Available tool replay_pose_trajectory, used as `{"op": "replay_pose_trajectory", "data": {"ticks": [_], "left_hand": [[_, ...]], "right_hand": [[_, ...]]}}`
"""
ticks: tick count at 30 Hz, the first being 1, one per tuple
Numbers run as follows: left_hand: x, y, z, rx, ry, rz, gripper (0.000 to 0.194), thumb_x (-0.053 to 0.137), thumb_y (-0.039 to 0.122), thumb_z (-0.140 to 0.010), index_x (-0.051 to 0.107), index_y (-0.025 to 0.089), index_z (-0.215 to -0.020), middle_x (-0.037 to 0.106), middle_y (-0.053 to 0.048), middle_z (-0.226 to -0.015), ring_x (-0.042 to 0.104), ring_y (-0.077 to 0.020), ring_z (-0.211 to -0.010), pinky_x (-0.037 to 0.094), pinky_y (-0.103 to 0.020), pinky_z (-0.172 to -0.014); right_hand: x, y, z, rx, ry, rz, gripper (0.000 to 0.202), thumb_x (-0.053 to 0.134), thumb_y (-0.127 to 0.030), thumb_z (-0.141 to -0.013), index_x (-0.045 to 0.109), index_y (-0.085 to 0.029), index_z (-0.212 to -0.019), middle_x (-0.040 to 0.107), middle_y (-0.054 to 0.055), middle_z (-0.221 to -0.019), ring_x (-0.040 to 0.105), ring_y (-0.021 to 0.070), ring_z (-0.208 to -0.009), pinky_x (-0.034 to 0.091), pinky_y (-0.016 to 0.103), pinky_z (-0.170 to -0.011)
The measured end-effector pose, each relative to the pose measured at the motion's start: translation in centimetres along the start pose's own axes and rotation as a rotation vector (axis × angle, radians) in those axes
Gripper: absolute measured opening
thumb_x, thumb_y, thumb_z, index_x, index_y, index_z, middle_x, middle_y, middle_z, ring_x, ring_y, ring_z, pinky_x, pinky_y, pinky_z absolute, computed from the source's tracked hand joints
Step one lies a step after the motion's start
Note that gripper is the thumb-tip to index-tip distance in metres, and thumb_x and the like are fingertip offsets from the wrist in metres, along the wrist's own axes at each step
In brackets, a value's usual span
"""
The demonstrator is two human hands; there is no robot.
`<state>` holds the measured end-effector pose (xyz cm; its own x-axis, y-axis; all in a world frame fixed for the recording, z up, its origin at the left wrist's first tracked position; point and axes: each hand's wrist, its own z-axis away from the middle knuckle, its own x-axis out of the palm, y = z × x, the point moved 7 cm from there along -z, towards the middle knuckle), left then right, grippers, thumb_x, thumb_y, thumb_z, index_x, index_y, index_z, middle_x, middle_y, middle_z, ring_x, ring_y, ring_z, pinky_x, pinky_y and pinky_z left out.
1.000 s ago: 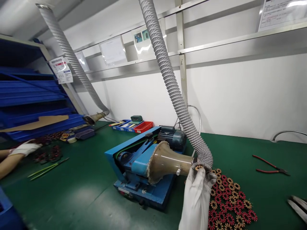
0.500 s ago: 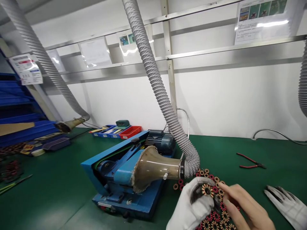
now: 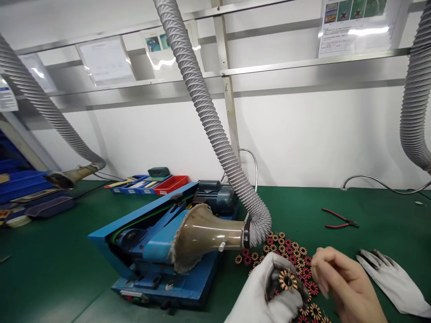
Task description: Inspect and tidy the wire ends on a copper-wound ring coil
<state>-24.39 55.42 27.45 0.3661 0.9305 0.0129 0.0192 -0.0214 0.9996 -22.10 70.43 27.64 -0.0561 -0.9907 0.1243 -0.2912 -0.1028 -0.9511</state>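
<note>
My left hand (image 3: 259, 291), in a white glove with dark fingertips, grips a small wound stator (image 3: 287, 281), a ring of copper-coloured coils around a dark centre hole. To the right of it, apart from the stator, is my bare right hand (image 3: 346, 282). Its fingers are curled and pinched together; anything between them is too small to make out. Beneath and behind both hands, many similar wound stators (image 3: 307, 272) with red or copper-coloured coils lie spread on the green bench, partly covered by the glove.
A blue belt grinder (image 3: 158, 264) stands left of my hands, with a brown suction hood (image 3: 208, 231) on a grey hose (image 3: 205, 103). Red-handled cutters (image 3: 340, 220) and an empty white glove (image 3: 393, 278) lie to the right. Small trays (image 3: 171, 184) sit near the wall.
My right hand has drawn away from the stator to the right, and its fingers have curled in. The left hand still holds the stator. The view has turned slightly right.
</note>
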Motion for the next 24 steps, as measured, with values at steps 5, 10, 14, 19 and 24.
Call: {"op": "replay_pose_trajectory", "data": {"ticks": [5, 10, 14, 19, 24], "left_hand": [[0.7, -0.5, -0.8, -0.006, -0.012, 0.217, 0.026, 0.074, 0.015, -0.061, 0.063, 0.017, -0.084, 0.063, -0.002, -0.084, 0.054, -0.0157, -0.079, 0.046, -0.025, -0.074], [0.6, -0.9, -1.1, 0.005, -0.015, 0.115, 0.029, 0.077, 0.011, -0.056, 0.068, 0.016, -0.083, 0.061, 0.0, -0.076, 0.051, -0.0146, -0.074, 0.043, -0.024, -0.07], [0.4, -1.0, -1.0, 0.034, -0.086, 0.123, 0.033, 0.084, 0.024, -0.059, 0.07, 0.017, -0.088, 0.063, -0.001, -0.077, 0.056, -0.0173, -0.077, 0.046, -0.027, -0.075], [0.0, -1.0, -1.0, 0.091, -0.103, 0.152, 0.047, 0.071, 0.057, -0.075, 0.072, 0.018, -0.101, 0.067, -0.007, -0.093, 0.059, -0.0215, -0.09, 0.046, -0.031, -0.085], [1.1, -1.5, -1.3, -0.016, -0.138, 0.376, 0.054, 0.076, 0.062, -0.067, 0.073, 0.016, -0.094, 0.062, -0.005, -0.08, 0.056, -0.0167, -0.074, 0.047, -0.029, -0.073]], "right_hand": [[1.8, -1.2, 0.1, -0.101, -0.176, 0.476, 0.024, 0.055, -0.036, -0.093, 0.069, -0.023, -0.079, 0.062, 0.001, -0.074, 0.057, 0.0168, -0.069, 0.043, 0.024, -0.065], [2.5, -1.2, 0.0, -0.125, -0.211, 0.456, 0.019, 0.055, -0.03, -0.093, 0.067, -0.024, -0.08, 0.066, 0.0, -0.078, 0.06, 0.0158, -0.073, 0.045, 0.022, -0.069], [2.2, -1.1, 0.0, -0.131, -0.156, 0.459, 0.026, 0.053, -0.033, -0.094, 0.057, -0.022, -0.071, 0.058, -0.002, -0.07, 0.053, 0.0139, -0.066, 0.04, 0.023, -0.062], [2.0, -1.5, 0.3, -0.108, -0.005, 0.371, 0.03, 0.051, -0.039, -0.094, 0.056, -0.022, -0.07, 0.054, -0.003, -0.067, 0.046, 0.0136, -0.061, 0.033, 0.025, -0.058], [2.0, -1.8, 0.5, -0.138, 0.07, 0.328, 0.032, 0.052, -0.04, -0.093, 0.058, -0.022, -0.067, 0.055, -0.003, -0.064, 0.044, 0.0144, -0.058, 0.032, 0.026, -0.056]]}}
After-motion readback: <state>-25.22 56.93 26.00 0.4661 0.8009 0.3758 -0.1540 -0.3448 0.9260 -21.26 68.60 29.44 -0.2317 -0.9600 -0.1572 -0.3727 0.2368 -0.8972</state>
